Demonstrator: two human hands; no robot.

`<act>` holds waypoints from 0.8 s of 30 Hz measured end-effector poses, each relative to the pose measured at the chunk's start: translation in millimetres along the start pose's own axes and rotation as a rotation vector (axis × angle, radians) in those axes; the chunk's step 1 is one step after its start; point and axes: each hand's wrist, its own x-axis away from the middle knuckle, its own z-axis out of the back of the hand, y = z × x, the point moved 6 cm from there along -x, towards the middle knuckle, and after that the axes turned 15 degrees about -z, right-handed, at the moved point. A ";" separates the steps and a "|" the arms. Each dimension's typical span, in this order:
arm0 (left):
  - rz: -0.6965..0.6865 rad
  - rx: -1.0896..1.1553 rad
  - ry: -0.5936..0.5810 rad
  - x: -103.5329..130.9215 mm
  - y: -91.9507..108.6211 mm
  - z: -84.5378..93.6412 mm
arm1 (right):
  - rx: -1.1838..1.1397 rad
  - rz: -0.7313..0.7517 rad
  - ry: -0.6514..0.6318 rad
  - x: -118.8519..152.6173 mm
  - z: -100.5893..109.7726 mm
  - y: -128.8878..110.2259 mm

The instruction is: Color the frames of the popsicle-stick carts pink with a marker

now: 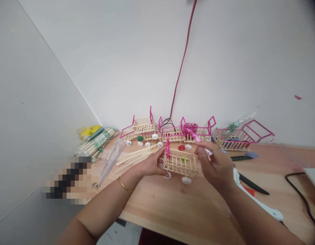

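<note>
A small cart (181, 163) built of thin wooden sticks stands on the table, with white bottle-cap wheels and a pink-painted end frame. My left hand (154, 165) grips the cart's left end, fingers around its corner and thumb low near a wheel. In my right hand (214, 165) is a white-handled paintbrush (198, 139), smeared with pink. It points up and left, its pink tip in front of or at a pink-stained cup (191, 127); I cannot tell whether they touch. A yellow-green piece (184, 159) shows through the cart's bars.
Along the wall stand several similar stick carts (172, 134) with pink parts. Loose sticks (134, 157) and bundled packs (96, 144) lie at left. A larger stick frame (233, 139), a white tool (259, 200), a dark blade-like piece (254, 183) and a black cable (300, 190) are at right.
</note>
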 end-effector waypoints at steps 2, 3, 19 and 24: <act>-0.023 -0.013 0.010 -0.2 2.5 -0.1 | 0.017 0.029 0.008 -0.5 -1.7 -0.5; -0.031 -0.019 0.013 -0.3 3.3 -0.1 | 0.029 0.047 0.012 -0.6 -2.7 -1.0; -0.020 0.076 -0.077 2.6 3.6 2.1 | 0.177 0.193 -0.325 -0.4 -22.6 11.0; -0.002 0.190 -0.192 5.6 0.7 6.7 | 0.191 0.187 -0.459 -3.9 -24.9 18.7</act>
